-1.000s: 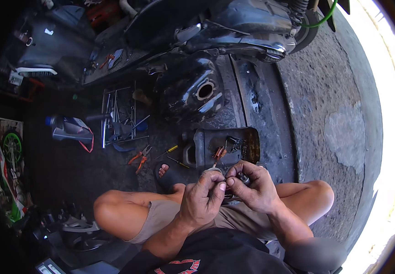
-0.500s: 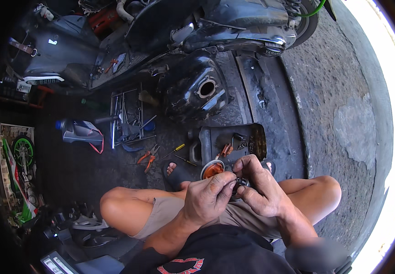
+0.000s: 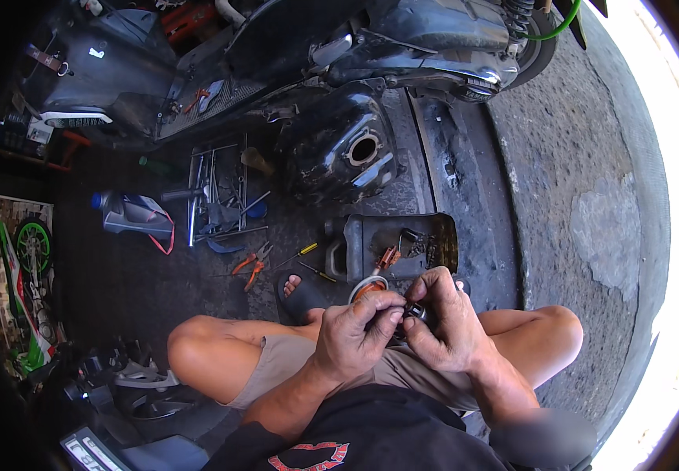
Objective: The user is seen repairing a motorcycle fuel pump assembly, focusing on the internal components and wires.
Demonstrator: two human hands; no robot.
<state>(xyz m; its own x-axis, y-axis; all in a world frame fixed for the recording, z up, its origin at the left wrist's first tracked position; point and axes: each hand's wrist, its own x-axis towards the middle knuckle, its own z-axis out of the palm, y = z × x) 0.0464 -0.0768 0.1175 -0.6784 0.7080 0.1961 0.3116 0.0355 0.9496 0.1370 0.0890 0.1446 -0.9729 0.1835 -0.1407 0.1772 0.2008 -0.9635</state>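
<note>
Above my lap, a small black part (image 3: pixel 414 311) with a lighter bit at its middle sits between my two hands. My right hand (image 3: pixel 451 330) grips it from the right, index finger bent over the top and thumb below. From the left, my left hand (image 3: pixel 353 334) pinches at its near side with thumb and forefinger; the fingertips hide most of what they hold. Just beyond the hands is a round piece (image 3: pixel 369 286) with a pale rim and orange inside, partly covered by my left fingers. An orange-brown connector-like piece (image 3: pixel 389 257) lies past it.
A cut-open dark container (image 3: pixel 355 235) holds small metal parts. Orange-handled pliers (image 3: pixel 254 271) and a yellow screwdriver (image 3: pixel 308 250) lie on the floor, left of it. Farther off are a black fuel tank (image 3: pixel 331 149), a tool rack (image 3: pixel 192 204), a jug (image 3: pixel 139 220) and a scooter (image 3: pixel 426 43).
The view has shifted slightly. My left fingers have come a little over the round orange piece, covering more of it. Both hands keep their hold at the black part.
</note>
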